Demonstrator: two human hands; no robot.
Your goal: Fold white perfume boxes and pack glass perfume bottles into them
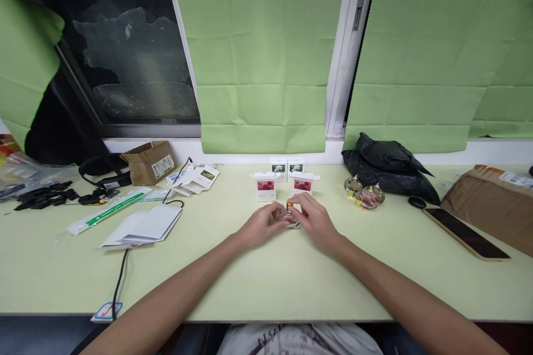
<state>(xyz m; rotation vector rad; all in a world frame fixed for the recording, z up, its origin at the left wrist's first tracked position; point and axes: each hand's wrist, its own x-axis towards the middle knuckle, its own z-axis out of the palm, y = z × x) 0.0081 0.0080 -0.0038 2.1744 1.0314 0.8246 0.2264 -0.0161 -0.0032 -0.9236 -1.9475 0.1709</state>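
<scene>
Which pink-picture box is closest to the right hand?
The right box of the front pair, just beyond the right hand. The left box stands farther from it, beyond the left hand.

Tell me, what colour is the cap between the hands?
The cap is gold, seen best in the head view.

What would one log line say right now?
left hand: on bottle | right hand: at gold cap | white boxes: beyond bottle
</scene>
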